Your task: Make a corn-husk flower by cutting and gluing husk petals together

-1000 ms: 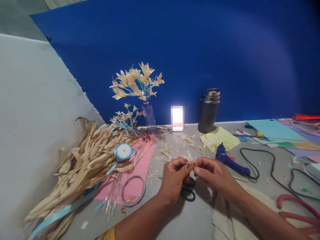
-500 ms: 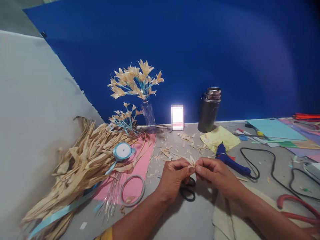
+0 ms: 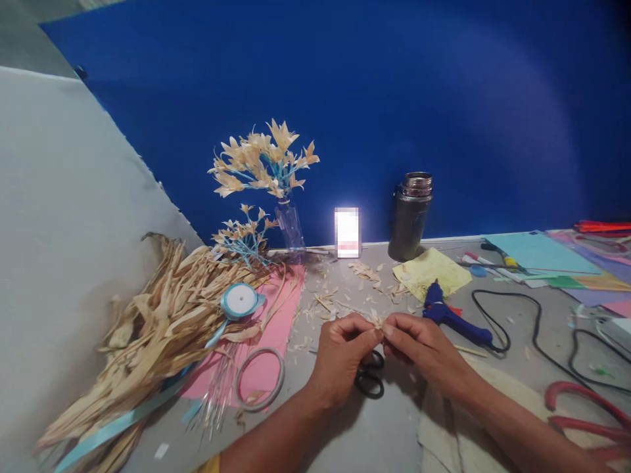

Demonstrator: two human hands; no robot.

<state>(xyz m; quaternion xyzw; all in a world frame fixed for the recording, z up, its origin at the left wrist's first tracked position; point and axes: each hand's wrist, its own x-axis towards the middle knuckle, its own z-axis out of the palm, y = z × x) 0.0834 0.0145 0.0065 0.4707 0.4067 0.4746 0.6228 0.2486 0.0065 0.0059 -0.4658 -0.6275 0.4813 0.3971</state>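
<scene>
Husk flower piece (image 3: 377, 319): small, pale, pinched between both hands above the table (image 3: 379, 440), centre of view, just in front of the husk scraps (image 3: 345, 295).
Left hand (image 3: 342, 351): thumb and forefinger closed on the piece's left side, other fingers curled in.
Right hand (image 3: 419, 343): thumb and forefinger closed on its right side. Tips of both hands nearly meet at the piece.
Black scissors (image 3: 369, 380): flat on the table directly below the hands, partly hidden by them.
Blue glue gun (image 3: 451, 315): lying just right of the right hand, black cable (image 3: 537, 328) looping off to the right.
Left of the hands: pink paper (image 3: 276, 322), tape ring (image 3: 259, 379) on its near edge, pale blue ribbon spool (image 3: 240, 300) resting against a large heap of dried husks (image 3: 158, 328).
Back edge, against the blue wall: clear vase (image 3: 290, 226) with finished husk flowers (image 3: 263, 161), a bright blurred object (image 3: 348, 232), steel flask (image 3: 410, 217).
Yellow sheet (image 3: 431, 272) lies in front of the flask. Coloured sheets (image 3: 542, 253) and pens at far right; red handles (image 3: 582, 414) at the near right corner.
</scene>
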